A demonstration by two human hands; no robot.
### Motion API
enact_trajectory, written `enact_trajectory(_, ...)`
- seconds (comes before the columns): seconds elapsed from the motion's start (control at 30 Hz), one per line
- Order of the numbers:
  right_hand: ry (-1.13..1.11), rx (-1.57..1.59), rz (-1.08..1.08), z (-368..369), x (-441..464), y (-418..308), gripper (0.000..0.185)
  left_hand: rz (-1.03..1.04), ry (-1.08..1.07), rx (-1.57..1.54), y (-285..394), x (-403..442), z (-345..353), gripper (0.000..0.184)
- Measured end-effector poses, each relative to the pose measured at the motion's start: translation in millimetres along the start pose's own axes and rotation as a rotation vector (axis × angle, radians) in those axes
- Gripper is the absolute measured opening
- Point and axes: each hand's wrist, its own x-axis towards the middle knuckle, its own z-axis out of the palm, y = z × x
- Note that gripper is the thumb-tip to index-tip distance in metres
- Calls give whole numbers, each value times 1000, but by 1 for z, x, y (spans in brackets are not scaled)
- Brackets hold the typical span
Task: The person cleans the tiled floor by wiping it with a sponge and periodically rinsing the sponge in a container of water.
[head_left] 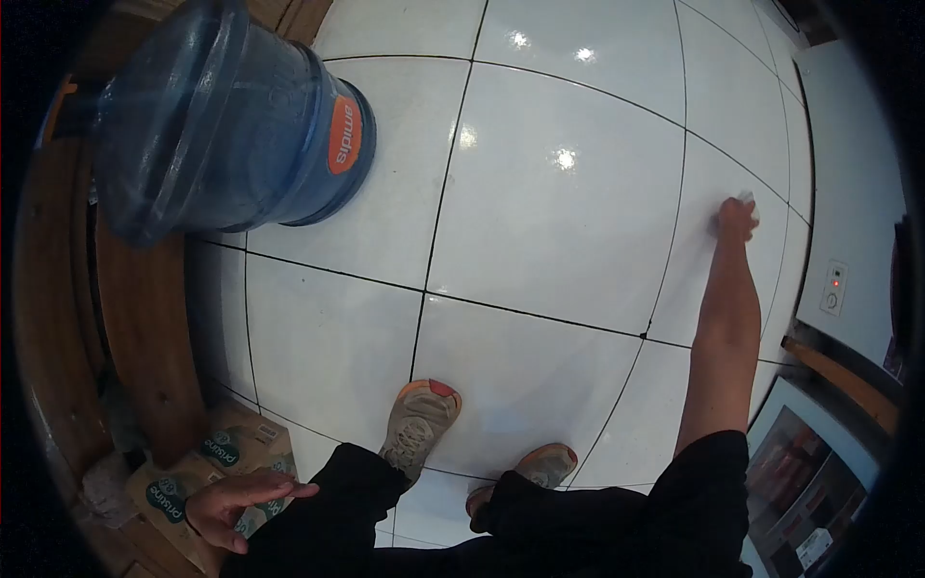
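Right hand low over the tile with a small whitish wad

Right hand (pixel 738 222): at the end of an extended arm, fingers curled and closed on a small, whitish, crumpled-looking wad (pixel 751 205); material uncertain. Position: near the white glossy floor tiles (pixel 549 222), left of the white panel with a red indicator light (pixel 848 193). Contact with the tile cannot be told.

Orientation: the wad's exposed part projects beyond the fingers, toward the top and right of the view. This visible strip runs roughly top to bottom along the fingers' right edge; the rest is covered, so the full long axis cannot be determined.

Left hand (pixel 241 503): fingers extended rightward, thumb apart from them, beside the black-trousered knee (pixel 337 491) and over brown cardboard boxes with green labels (pixel 260 438). Touch on either unclear.

Upper left: large translucent blue water bottle with an orange label (pixel 279 125), well apart from both hands.
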Motion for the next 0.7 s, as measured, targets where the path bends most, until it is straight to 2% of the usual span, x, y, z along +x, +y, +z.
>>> enact_trajectory(0.1,71,-58,-261,40,-19,-28,50,50,75,-64,-7,-6,3,79)
enact_trajectory(0.17,186,10,-862,77,-76,-63,40,7,32,11,-4,-10,-2,78)
enact_trajectory(0.23,204,74,-1319,81,-195,-103,35,-14,0,75,-4,-9,-8,77)
enact_trajectory(0.3,-164,164,-1591,83,-320,-108,37,-13,5,99,-6,-9,-9,77)
enact_trajectory(0.33,-380,329,-1747,76,-378,-91,35,-12,16,105,-7,-11,-8,77)
enact_trajectory(0.4,-673,539,-1989,52,-477,-41,32,-18,50,112,-9,-16,-4,75)
enact_trajectory(0.43,-960,468,-2080,38,-509,-14,31,-23,64,116,-10,-18,-4,75)
enact_trajectory(0.47,-1125,195,-2265,13,-529,1,34,-43,76,129,-10,-21,-3,75)
enact_trajectory(0.5,-1122,304,-2372,16,-545,27,35,-62,87,141,-11,-24,-2,75)
enact_trajectory(0.57,-1148,443,-2487,40,-547,41,36,-81,115,150,-14,-30,0,75)
enact_trajectory(0.63,-1122,370,-2281,47,-511,-12,37,-82,156,136,-19,-36,3,75)
enact_trajectory(0.67,-863,254,-2244,52,-480,-47,37,-98,168,140,-20,-40,4,75)
enact_trajectory(0.7,-486,300,-2200,62,-442,-80,37,-112,177,149,-21,-44,5,75)
